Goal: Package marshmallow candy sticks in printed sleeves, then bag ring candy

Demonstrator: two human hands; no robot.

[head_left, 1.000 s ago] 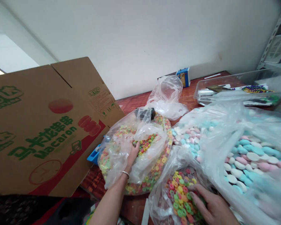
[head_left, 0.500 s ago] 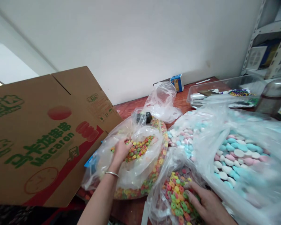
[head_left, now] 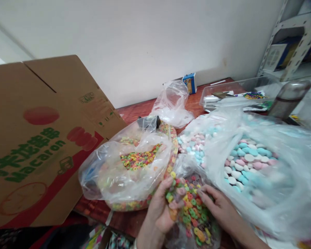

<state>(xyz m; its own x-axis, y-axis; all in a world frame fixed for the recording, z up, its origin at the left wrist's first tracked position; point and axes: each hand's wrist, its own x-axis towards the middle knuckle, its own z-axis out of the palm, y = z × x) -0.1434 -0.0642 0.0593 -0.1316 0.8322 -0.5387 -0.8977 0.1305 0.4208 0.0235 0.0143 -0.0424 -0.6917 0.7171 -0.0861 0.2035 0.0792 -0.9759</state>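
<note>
My left hand (head_left: 162,207) cups a handful of small colourful rings (head_left: 174,193), which look like cereal loops, at the left side of a small clear plastic bag (head_left: 182,162). More of these rings (head_left: 197,219) lie in that bag. At its right edge my right hand (head_left: 215,200) is closed on the plastic, fingers curled at the opening. Beyond my left hand lies a large open plastic bag (head_left: 119,185) with similar rings (head_left: 138,159) inside.
A big bag (head_left: 282,159) holds pink, white and blue oval sweets (head_left: 245,160). A cardboard box (head_left: 49,145) stands left. Behind are a crumpled bag (head_left: 172,107), a blue box (head_left: 189,83), a clear tray (head_left: 215,105) and a bottle (head_left: 287,100). A shelf rack (head_left: 295,29) rises right.
My left hand has left the large bag and come right and nearer to the small bag, with a handful of rings. My right hand stays at the small bag. The view has shifted.
</note>
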